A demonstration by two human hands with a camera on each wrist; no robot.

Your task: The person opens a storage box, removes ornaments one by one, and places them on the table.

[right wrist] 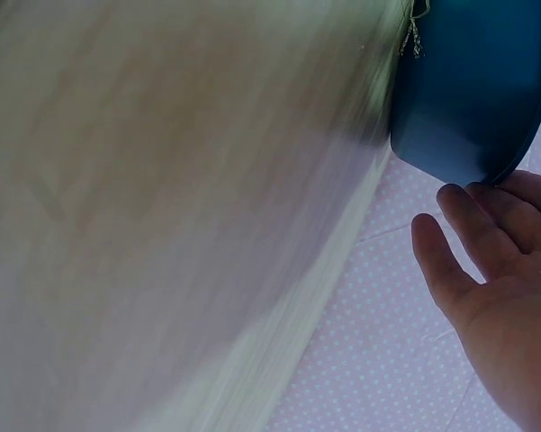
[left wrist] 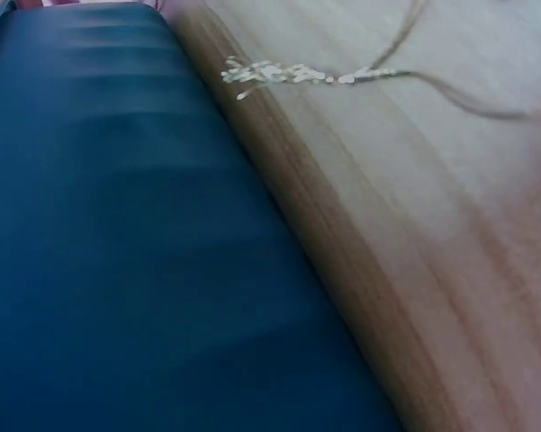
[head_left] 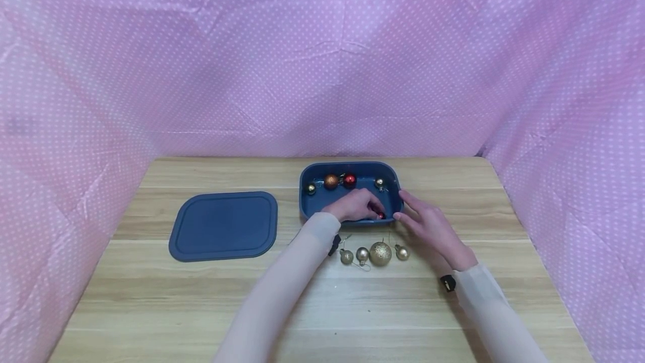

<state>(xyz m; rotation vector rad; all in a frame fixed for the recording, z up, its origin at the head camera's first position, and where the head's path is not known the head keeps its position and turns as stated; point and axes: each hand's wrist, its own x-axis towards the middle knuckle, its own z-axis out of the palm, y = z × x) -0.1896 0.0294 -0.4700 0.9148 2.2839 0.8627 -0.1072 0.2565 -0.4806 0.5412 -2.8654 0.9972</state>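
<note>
A dark blue box [head_left: 306, 209] without its cover stands at the back of the table. My left hand [head_left: 355, 205] reaches into it and pinches a small red bauble [head_left: 381, 215] by the front right corner. My right hand [head_left: 433, 231] touches the box's right end from outside with fairly straight fingers. Along the box's back part lie an orange bauble [head_left: 331, 181], a red shiny bauble [head_left: 350, 180] and small gold baubles [head_left: 379, 182] at either side. In the left wrist view the left hand is out of sight; the box wall [left wrist: 144, 234] fills the left.
A flat blue lid [head_left: 224, 226] lies left of the box. Several gold baubles [head_left: 380, 254] with string loops sit in a row in front of the box, between my forearms. Pink dotted cloth [head_left: 322, 71] hangs behind the wooden table [head_left: 353, 318] and at its sides.
</note>
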